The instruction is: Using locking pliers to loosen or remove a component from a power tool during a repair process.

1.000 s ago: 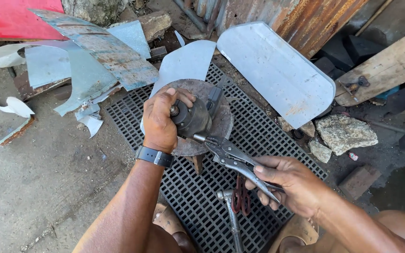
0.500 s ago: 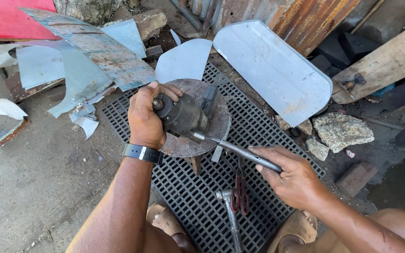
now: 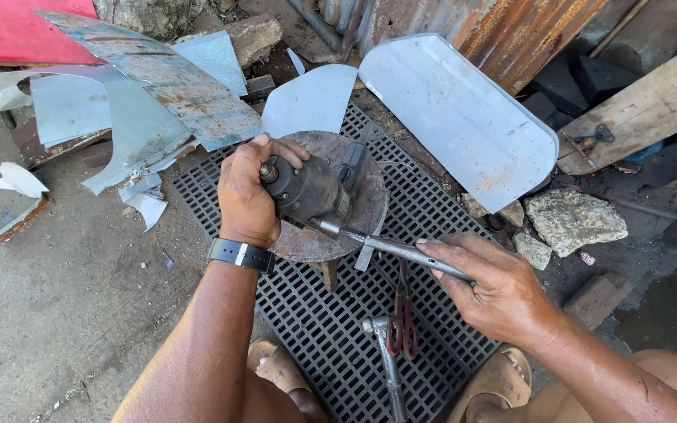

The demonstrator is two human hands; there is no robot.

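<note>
Head view, black floor grate (image 3: 307, 313) amid scrap sheets, left fingers (image 3: 264, 149) clamped on motor (image 3: 311, 192), right fingers (image 3: 444, 254) on rod (image 3: 401, 249).

No packages, labels, signs or screens in view.

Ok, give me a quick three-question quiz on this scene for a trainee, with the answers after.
1. True or false: the left hand grips the dark motor-like part resting on the rusty round plate.
2. What does the right hand hold? A) a hammer B) a long metal tool C) a rock
3. Fill in: the red-handled pliers lie on the black ____.

Key: 1 true. 2 B, the long metal tool, its tip at the part. 3 grate.
</note>
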